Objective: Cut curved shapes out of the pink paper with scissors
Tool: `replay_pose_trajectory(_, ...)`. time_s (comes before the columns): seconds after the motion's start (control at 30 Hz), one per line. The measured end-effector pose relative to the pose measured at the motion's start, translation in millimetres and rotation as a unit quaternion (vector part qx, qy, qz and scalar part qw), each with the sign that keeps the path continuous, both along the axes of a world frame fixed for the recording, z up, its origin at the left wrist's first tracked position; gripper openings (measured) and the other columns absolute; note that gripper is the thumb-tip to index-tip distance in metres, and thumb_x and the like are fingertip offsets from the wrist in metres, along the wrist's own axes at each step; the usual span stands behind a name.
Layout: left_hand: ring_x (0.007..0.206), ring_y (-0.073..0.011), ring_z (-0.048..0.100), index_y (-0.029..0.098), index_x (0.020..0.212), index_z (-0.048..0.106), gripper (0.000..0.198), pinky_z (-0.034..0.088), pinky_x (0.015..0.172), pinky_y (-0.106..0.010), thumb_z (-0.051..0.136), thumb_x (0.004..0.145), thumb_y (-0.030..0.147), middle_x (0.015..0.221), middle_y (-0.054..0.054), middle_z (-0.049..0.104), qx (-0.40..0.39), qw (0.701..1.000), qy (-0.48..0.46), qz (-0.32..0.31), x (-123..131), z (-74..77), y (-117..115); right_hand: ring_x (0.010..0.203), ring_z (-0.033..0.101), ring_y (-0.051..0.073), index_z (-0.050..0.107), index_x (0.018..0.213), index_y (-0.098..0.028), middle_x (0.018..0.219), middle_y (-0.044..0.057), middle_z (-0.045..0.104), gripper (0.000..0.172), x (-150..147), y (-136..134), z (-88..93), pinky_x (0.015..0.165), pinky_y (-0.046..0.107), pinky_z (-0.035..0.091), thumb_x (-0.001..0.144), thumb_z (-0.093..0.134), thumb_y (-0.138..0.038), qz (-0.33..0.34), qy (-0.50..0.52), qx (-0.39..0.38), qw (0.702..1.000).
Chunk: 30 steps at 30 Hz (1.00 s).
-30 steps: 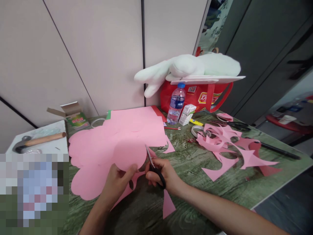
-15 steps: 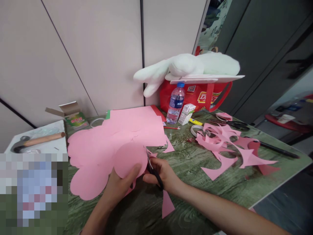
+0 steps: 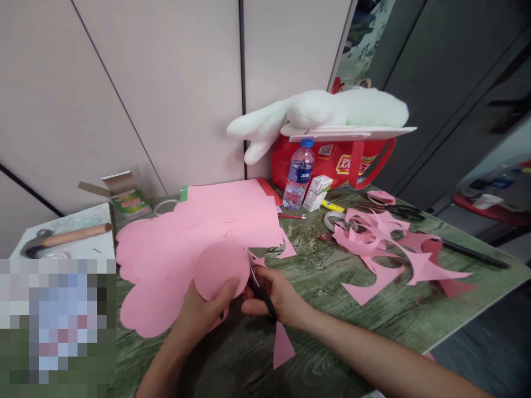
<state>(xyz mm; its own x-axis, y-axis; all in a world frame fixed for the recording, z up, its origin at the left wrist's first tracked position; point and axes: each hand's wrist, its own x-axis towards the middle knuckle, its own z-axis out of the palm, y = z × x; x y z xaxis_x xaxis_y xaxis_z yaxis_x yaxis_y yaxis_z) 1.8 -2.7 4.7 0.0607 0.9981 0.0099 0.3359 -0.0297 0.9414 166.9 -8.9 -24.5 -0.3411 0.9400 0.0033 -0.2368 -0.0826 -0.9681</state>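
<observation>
A round pink paper piece (image 3: 219, 268) is pinched in my left hand (image 3: 207, 309), the thumb lying on top of it. My right hand (image 3: 276, 298) grips black-handled scissors (image 3: 263, 298), whose blades lie along the circle's right edge. Behind and to the left, pink paper with scalloped edges (image 3: 153, 304) spreads over the table, together with a straight-edged pink sheet (image 3: 232, 213). Below my right hand there is a triangular pink scrap (image 3: 284, 348). The fingers under the circle are hidden.
Curved pink scraps (image 3: 373, 237) are heaped on the right, beside tape (image 3: 333, 221) and another pair of scissors (image 3: 409, 211). A water bottle (image 3: 298, 174) and small carton (image 3: 317, 193) stand before a red bag (image 3: 332, 160). A hammer (image 3: 70, 237) lies at left.
Almost nothing differs. Both hands, the paper circle and the scissors keep nearly the same place, and the whole view has shifted very slightly.
</observation>
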Motion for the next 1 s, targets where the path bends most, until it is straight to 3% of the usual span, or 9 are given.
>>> replay_pose_trajectory(0.27,0.084,-0.0275,0.069,0.013,0.090,0.070,0.037,0.057,0.075,-0.038,0.064,0.070,0.043,0.089,-0.013,0.076,-0.003,1.000,0.001,-0.019,0.7,4.0,0.6,0.052,0.035,0.008,0.050,0.063,-0.017,0.057,-0.006,0.044,0.051,-0.7,1.4,1.1,0.050,0.022,0.035,0.044,0.087,-0.047,-0.003,0.001,0.021,1.000)
replay_pose_trajectory(0.4,0.082,-0.0276,0.069,0.013,0.089,0.071,0.035,0.057,0.074,-0.039,0.064,0.070,0.042,0.088,-0.012,0.076,-0.004,1.000,-0.010,-0.028,-0.4,5.1,0.6,0.052,0.037,0.009,0.055,0.070,-0.016,0.057,-0.006,0.044,0.051,-1.5,2.0,-4.3,0.049,0.022,0.035,0.046,0.086,-0.048,-0.010,0.009,0.025,1.000)
replay_pose_trajectory(0.67,0.094,-0.0257,0.067,0.012,0.103,0.066,0.040,0.053,0.084,-0.037,0.064,0.073,0.038,0.102,-0.013,0.073,0.019,0.999,-0.028,-0.008,1.2,8.0,-0.7,0.052,0.038,0.008,0.056,0.070,-0.015,0.057,-0.005,0.047,0.049,-1.8,0.7,-1.2,0.050,0.022,0.036,0.047,0.086,-0.046,-0.011,0.026,0.023,0.999)
replay_pose_trajectory(1.0,0.092,-0.0278,0.067,0.012,0.102,0.065,0.038,0.053,0.084,-0.040,0.063,0.072,0.036,0.100,-0.013,0.073,0.035,0.999,-0.014,-0.021,1.0,10.3,-0.3,0.044,0.038,0.006,0.053,0.065,-0.016,0.051,-0.006,0.049,0.044,-0.8,-1.2,3.3,0.042,0.020,0.033,0.053,0.083,-0.045,-0.016,-0.017,0.017,1.000)
